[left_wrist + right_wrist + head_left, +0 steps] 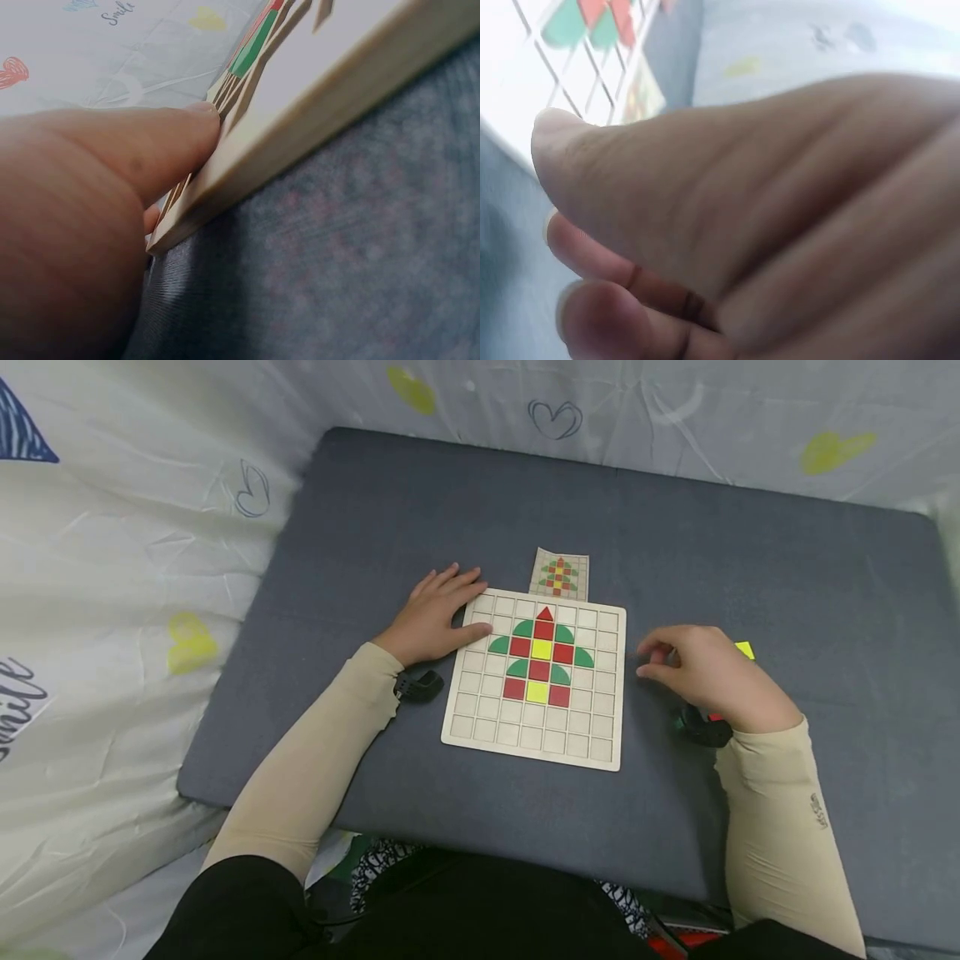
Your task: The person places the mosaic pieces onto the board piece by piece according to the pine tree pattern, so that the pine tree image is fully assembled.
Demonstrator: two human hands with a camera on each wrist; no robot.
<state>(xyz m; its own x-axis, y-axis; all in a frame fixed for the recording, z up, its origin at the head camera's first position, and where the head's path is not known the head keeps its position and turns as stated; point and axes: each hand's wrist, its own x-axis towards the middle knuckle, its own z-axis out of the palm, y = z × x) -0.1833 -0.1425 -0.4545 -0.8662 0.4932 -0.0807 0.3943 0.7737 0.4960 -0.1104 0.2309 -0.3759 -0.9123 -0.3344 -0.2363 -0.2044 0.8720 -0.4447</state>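
Note:
A light wooden grid board [532, 739] lies on the grey table. Red, yellow and green pieces [539, 670] form a tree-like pattern in its squares, topped by a red triangle [545, 614]. With fingers spread, my left hand [435, 620] rests on the board's upper left edge; in the left wrist view its thumb [169, 139] lies over the rim [247, 169]. To the right of the board hovers my right hand [701, 670], its fingers loosely bent. No piece shows between thumb and fingers in the right wrist view, though the palm is hidden.
A small pattern card [559, 575] with a similar coloured tree lies at the board's far edge, partly under it or against it. Behind my right hand a yellow piece [745, 649] and a bit of red [716, 717] peek out. White printed cloth [480, 393] surrounds the table.

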